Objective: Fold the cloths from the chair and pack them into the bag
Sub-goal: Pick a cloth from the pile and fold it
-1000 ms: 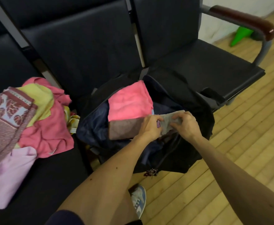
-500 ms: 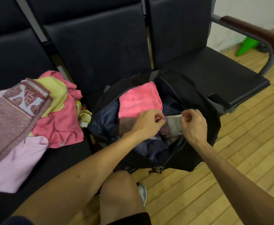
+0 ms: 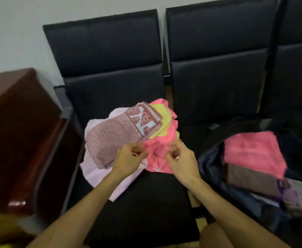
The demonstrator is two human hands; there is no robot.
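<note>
Both your hands hover at one crumpled cloth on a chair.
Your left hand (image 3: 128, 157) and right hand (image 3: 181, 158) flank the crumpled bright pink cloth (image 3: 155, 158), which lies just beyond your curled fingers on the black padded chair seat (image 3: 146, 203). Blur hides whether either hand pinches it. Your right hand is nearer the open dark fabric bag (image 3: 209, 167), off to your right.

Both my forearms (image 3: 93, 196) reach forward, bare, converging toward the middle. My left hand (image 3: 128, 159) and right hand (image 3: 179, 158) sit side by side, close but apart — backs up, fingers (image 3: 174, 149) curled inward. Whether either pinches anything — cannot tell.
</note>
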